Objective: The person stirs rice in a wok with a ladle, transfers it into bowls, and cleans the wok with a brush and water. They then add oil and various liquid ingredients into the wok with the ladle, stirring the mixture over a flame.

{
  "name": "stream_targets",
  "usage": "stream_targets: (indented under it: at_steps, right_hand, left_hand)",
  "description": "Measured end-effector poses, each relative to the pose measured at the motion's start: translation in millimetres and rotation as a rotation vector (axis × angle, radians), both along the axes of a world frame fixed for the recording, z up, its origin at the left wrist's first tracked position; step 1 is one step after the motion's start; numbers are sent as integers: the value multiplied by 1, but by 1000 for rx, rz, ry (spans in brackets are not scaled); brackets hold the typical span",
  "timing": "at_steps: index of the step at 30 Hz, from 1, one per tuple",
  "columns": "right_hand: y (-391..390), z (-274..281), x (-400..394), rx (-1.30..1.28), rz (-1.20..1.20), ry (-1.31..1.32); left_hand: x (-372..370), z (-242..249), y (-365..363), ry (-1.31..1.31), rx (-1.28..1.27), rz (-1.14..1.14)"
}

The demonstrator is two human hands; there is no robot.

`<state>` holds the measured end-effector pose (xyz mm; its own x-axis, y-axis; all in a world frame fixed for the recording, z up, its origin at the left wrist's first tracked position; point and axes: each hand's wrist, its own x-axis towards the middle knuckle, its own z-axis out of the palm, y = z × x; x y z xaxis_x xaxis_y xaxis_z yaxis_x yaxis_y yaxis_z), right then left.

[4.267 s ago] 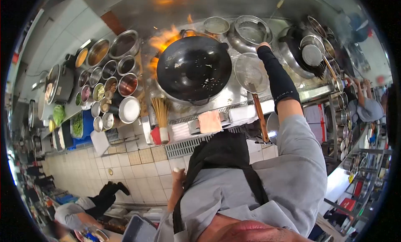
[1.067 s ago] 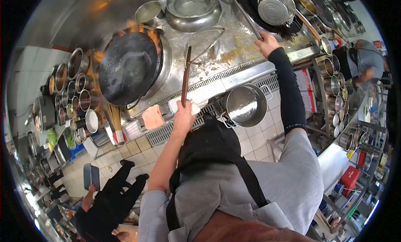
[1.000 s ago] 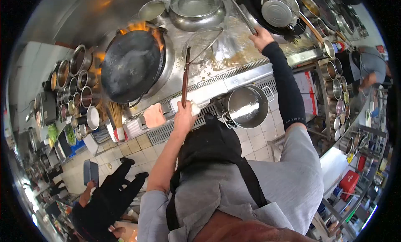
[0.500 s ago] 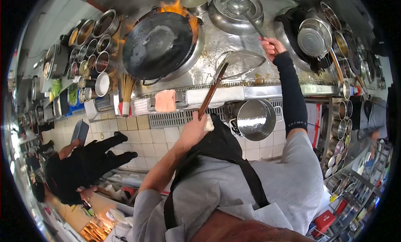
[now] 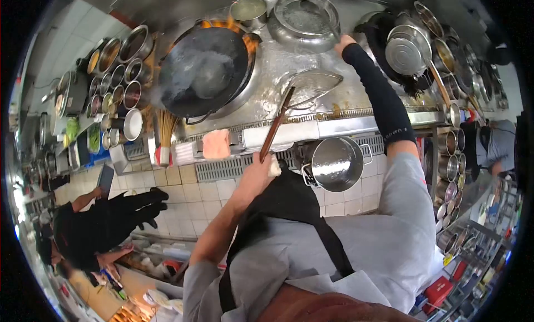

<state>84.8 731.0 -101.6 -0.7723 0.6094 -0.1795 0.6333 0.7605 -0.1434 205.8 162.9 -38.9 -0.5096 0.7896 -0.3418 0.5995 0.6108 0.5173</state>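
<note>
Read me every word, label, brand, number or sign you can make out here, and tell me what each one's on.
No text can be read with certainty.
Black sleeve: pale lettering near its elbow end, too small and blurred to read.
Red box at lower right: any marking is too blurred to make out.

wok: dark metal, smooth interior, dull sheen. strainer: fine metal wire mesh; handle of reddish-brown wood, smooth, slightly glossy. ladle: metal; blurred, finish not readable. basin: bright metal, smooth, reflective. stovetop: sheet metal, wet gloss, stained in patches. stockpot: polished metal, mirror-like highlights. brush: bundled bristles, wood-like, matt, rough. folded cloths: pink cloth and white cloth, soft fabric, matt. sleeve: black stretch fabric, matt. apron: black cloth, matt. shirt: grey woven cloth, matt, creased. floor tiles: smooth, pale, faintly glossy.
</note>
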Motion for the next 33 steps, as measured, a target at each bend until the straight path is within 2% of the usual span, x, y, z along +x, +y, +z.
stream_targets:
  at_steps: [4,5,7,11,14,15,16,20,22,23,24,27,31,32,33]
  right_hand:
    - [3,30,10,-2322,-684,479]
    - [-11,35,16,-2226,-660,598]
    - [-30,51,31,-2277,-675,636]
    - [-63,88,56,-2289,-570,706]
    - [-99,131,68,-2256,-450,740]
    - [-113,144,71,-2264,-404,737]
    - [-127,155,71,-2275,-352,727]
    - [-189,188,70,-2349,-285,713]
    - [-224,191,68,-2513,-378,659]
    - [-245,193,67,-2575,-432,629]
    - [-263,192,64,-2636,-490,593]
    - [-316,168,50,-2787,-615,520]
    - [-396,126,22,-2794,-703,464]
    - [-419,115,14,-2758,-708,483]
    - [-444,111,8,-2700,-691,483]
  left_hand:
    - [1,-13,-8,-14,58,71]
    - [-1,-22,-8,-28,120,101]
    - [-6,-20,-5,-63,205,204]
    - [-3,-31,10,-690,541,423]
    - [2,-39,28,-1118,398,692]
    - [9,-62,32,-1256,531,660]
    - [19,-71,40,-1330,603,739]
    - [28,-129,60,-1493,673,710]
    - [18,-121,75,-1516,555,774]
    - [14,-123,79,-1563,591,774]
    - [10,-115,74,-1613,603,698]
    - [-11,-90,24,-1436,438,575]
    - [-62,-82,-86,-1643,632,668]
    - [-80,-83,-114,-1733,798,676]
    - [-99,-66,-136,-1788,919,777]
